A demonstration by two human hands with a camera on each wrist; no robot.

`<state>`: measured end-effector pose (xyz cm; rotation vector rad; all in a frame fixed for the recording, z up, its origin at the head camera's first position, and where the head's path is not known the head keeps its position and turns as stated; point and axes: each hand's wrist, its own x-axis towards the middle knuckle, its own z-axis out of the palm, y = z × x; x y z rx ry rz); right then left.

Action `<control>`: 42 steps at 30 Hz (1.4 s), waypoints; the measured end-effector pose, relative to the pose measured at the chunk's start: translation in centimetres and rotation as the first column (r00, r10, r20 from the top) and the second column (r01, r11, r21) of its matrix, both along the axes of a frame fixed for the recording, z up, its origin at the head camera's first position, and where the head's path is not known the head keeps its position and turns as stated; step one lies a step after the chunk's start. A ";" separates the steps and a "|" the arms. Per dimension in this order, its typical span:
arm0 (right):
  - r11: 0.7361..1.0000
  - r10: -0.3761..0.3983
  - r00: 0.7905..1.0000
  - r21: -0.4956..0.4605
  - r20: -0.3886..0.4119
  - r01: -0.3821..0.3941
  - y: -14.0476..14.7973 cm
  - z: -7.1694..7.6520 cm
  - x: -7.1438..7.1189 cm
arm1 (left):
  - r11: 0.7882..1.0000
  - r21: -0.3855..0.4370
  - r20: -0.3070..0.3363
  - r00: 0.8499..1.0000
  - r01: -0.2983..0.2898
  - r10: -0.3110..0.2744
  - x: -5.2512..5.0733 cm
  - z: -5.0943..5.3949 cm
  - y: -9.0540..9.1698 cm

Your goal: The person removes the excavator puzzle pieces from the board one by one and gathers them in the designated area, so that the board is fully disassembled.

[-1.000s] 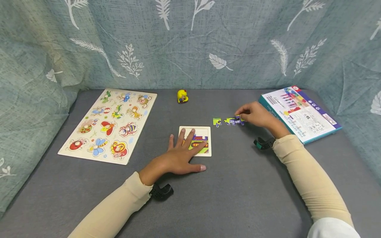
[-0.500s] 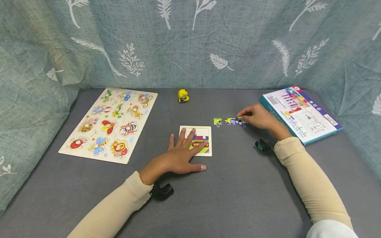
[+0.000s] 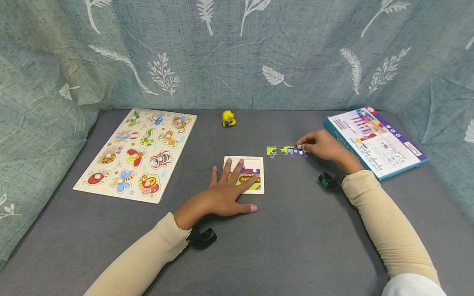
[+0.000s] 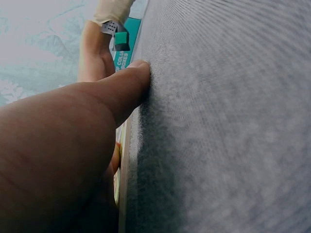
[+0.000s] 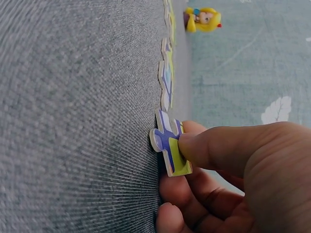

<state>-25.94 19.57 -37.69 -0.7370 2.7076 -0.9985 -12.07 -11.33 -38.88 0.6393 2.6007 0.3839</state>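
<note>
In the head view my left hand (image 3: pixel 226 195) lies with fingers spread over a small square puzzle board (image 3: pixel 244 156), covering part of its picture of a purple, red and green vehicle. In the left wrist view its thumb (image 4: pixel 131 82) is stretched out along the grey tabletop. My right hand (image 3: pixel 320 144) pinches a purple and yellow-green jigsaw piece (image 5: pixel 170 145) between thumb and index finger, tilted up off the table. Just left of it lies another jigsaw piece (image 3: pixel 288 151) of similar colours. A green jigsaw piece (image 3: pixel 271 150) with a purple edge sits farther left.
A large wooden insect puzzle board (image 3: pixel 138 156) lies at the left. At the back stands a small yellow-haired doll figure (image 3: pixel 228 119). A flat teal and white box (image 3: pixel 375 142) is at the right. A patterned curtain (image 3: pixel 237 53) closes off the back.
My right hand has shifted slightly to the right with the pinched jigsaw piece, which now stands a little farther from its neighbour. The left hand stays on the small board.
</note>
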 end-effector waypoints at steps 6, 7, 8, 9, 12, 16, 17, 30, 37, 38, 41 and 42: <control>1.000 -0.011 1.000 0.021 -0.008 0.012 0.0 -0.2 -0.1 | 1.000 0.002 0.001 1.000 -0.003 0.003 0.1 0.0 -0.1; 1.000 -0.013 1.000 0.022 -0.009 0.013 0.1 -0.2 -0.1 | 1.000 0.002 0.001 1.000 -0.003 0.003 0.1 0.0 -0.1; 1.000 -0.014 1.000 0.023 -0.010 0.015 0.1 -0.2 -0.1 | 1.000 0.002 0.001 1.000 -0.003 0.003 0.1 0.0 -0.1; 1.000 -0.016 1.000 0.024 -0.011 0.016 0.1 -0.2 0.0 | 1.000 0.002 0.001 1.000 -0.003 0.003 0.1 0.0 -0.1; 1.000 -0.017 1.000 0.025 -0.012 0.017 0.2 -0.3 0.0 | 1.000 0.001 0.002 1.000 -0.001 0.001 0.1 -0.1 -0.2; 0.999 -0.022 1.000 0.034 -0.012 0.022 0.2 -0.3 0.0 | 1.000 -0.003 0.003 1.000 0.002 -0.002 0.0 -0.2 -0.1; 0.999 -0.024 1.000 0.038 -0.013 0.024 0.2 -0.2 0.0 | 1.000 -0.004 0.005 1.000 0.002 -0.002 0.0 -0.2 -0.1; 0.998 -0.048 0.998 0.043 -0.043 0.050 -0.2 0.7 0.3 | 1.000 0.022 0.010 1.000 0.008 -0.008 0.0 0.1 -0.2; 0.998 -0.064 0.996 0.005 -0.067 0.064 -1.7 1.6 0.6 | 1.000 0.024 0.022 1.000 0.020 -0.021 0.0 0.2 -0.3; 0.998 -0.061 0.996 0.000 -0.069 0.061 -1.9 1.7 0.6 | 0.999 0.025 0.024 0.999 0.020 -0.021 0.0 0.2 -0.4; 0.998 -0.061 0.995 -0.011 -0.081 0.060 -2.6 1.8 0.7 | 1.000 0.029 0.023 1.000 0.011 -0.012 0.0 0.2 -0.5; 0.998 -0.058 0.995 -0.013 -0.085 0.057 -2.8 1.8 0.7 | 1.000 0.031 0.023 1.000 0.005 -0.006 0.0 0.2 -0.6</control>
